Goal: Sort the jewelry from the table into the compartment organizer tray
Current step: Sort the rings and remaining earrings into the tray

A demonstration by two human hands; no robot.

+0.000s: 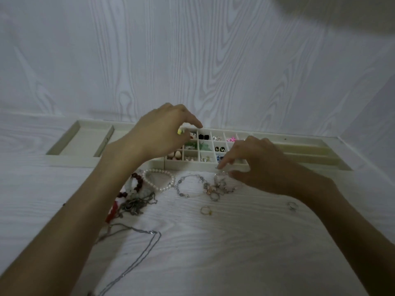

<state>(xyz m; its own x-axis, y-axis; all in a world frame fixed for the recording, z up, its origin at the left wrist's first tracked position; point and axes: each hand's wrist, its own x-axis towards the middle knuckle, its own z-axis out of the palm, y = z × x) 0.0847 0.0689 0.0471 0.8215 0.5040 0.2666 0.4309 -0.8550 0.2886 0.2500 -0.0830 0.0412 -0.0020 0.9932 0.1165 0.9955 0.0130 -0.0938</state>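
Right now we are working at the near edge of the compartment organizer tray [213, 165], with the loose jewelry lying on the table [235, 242] just in front of it. Our right hand [263, 167] is reaching down to the small cluster of rings and charms [218, 186], forefinger and thumb curled close around a pale translucent ring [220, 176] — whether they are already gripping it we cannot tell. Our left hand [164, 133] is hovering over the left columns of the small compartments, fingers bent, pinching a small yellow piece [180, 131]. The cluster is sitting directly below the tray's near wall, so we judge the coming lift is short and straight away from us — the right hand is plainly the nearer. The pearl bracelet [159, 180] and silver chain [136, 255] are lying further left.
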